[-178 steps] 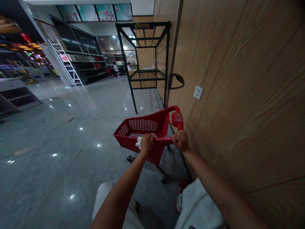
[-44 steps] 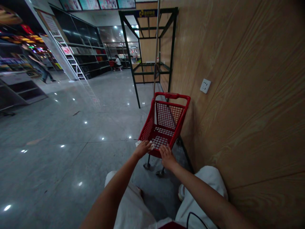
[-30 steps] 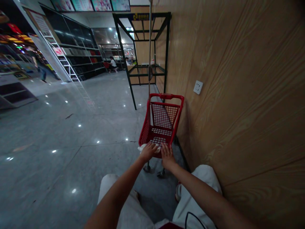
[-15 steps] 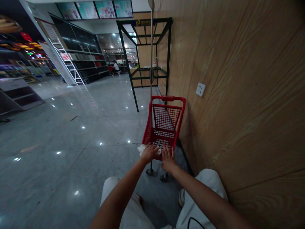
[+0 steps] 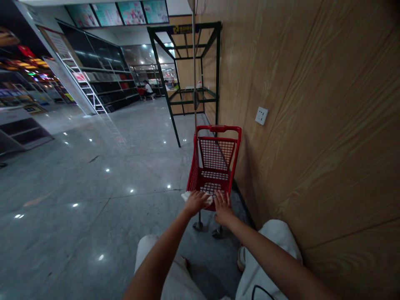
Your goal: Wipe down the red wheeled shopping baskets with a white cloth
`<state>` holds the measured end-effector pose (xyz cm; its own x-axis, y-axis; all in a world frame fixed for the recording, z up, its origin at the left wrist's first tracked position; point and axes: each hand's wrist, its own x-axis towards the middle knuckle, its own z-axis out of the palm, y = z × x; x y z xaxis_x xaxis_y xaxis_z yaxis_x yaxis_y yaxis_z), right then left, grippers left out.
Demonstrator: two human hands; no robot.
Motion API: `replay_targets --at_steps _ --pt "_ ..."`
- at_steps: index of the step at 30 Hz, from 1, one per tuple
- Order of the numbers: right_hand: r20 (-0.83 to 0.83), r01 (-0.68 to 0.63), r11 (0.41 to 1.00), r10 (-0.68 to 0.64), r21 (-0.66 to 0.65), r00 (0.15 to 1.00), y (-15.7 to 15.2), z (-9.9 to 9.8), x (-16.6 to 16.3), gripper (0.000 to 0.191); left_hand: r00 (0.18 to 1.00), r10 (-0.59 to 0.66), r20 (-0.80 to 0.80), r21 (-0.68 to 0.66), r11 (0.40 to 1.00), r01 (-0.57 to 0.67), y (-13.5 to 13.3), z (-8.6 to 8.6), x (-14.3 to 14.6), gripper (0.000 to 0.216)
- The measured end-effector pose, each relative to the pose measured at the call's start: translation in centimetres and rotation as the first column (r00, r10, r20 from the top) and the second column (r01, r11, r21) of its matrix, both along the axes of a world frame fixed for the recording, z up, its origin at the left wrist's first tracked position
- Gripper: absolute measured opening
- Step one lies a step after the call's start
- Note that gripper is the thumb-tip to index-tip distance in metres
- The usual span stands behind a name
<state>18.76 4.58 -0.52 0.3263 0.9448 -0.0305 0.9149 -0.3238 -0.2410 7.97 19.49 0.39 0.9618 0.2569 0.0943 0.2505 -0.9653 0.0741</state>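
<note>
A red plastic shopping cart [image 5: 215, 175] with grid walls stands on casters directly ahead of me. My left hand [image 5: 196, 202] presses a white cloth [image 5: 186, 195] onto the cart's near rim; part of the cloth sticks out left of the fingers and part to their right. Just beside it, my right hand [image 5: 223, 208] rests on the same rim with its fingers stretched and apart, and I see no cloth under it.
A wood-panelled wall [image 5: 300, 137] with a white socket [image 5: 261, 116] runs close along the right. Behind the cart are a thin pole [image 5: 194, 62] and a dark green metal frame [image 5: 175, 121]. Farther off are a ladder [image 5: 90, 93], shelves [image 5: 115, 85] and a crouching person [image 5: 148, 88].
The cloth lies flatter under my left hand, which has shifted slightly right along the rim. My right hand stays on the rim. The view has turned a little.
</note>
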Motion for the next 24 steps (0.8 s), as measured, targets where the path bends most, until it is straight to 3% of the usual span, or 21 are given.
replay_targets --at_steps 6,9,12,14,16,19,21,24 --pt "-0.012 -0.039 0.999 0.039 -0.016 0.999 0.3 0.0 1.2 0.073 0.997 0.067 0.031 0.038 0.997 -0.069 4.3 0.3 -1.8 0.029" --pt "-0.02 -0.054 0.998 0.053 -0.032 0.998 0.7 0.3 2.8 0.073 0.983 0.181 0.04 0.059 0.981 -0.183 3.2 -0.4 -0.4 0.023" --pt "-0.088 -0.039 0.994 0.03 -0.099 0.996 1.1 1.9 5.1 0.068 0.958 0.277 0.067 0.044 0.959 -0.28 1.0 -1.2 1.6 0.022" --pt "-0.122 0.028 0.998 -0.034 -0.05 0.992 1.2 4.3 6.3 0.058 0.943 0.323 0.083 0.012 0.946 -0.325 -0.2 -1.7 2.8 0.022" --pt "-0.076 0.065 0.982 -0.053 0.177 0.996 1.4 7.6 6.6 0.042 0.929 0.357 0.099 -0.017 0.934 -0.357 -1.2 -2.2 3.6 0.021" --pt "0.137 -0.061 0.829 -0.018 0.556 0.99 1.4 13.3 5.5 0.016 0.916 0.381 0.128 -0.043 0.925 -0.379 -2.3 -2.8 4.3 0.02" --pt "0.241 -0.125 0.759 -0.043 0.639 0.97 1.4 16.6 4.2 0.014 0.913 0.384 0.137 -0.059 0.923 -0.379 -2.8 -2.9 4.4 0.02" --pt "0.316 -0.16 0.77 -0.058 0.618 0.947 1.7 19.9 2.6 0.016 0.911 0.395 0.118 -0.085 0.918 -0.387 -3.6 -2.7 4.3 0.022"
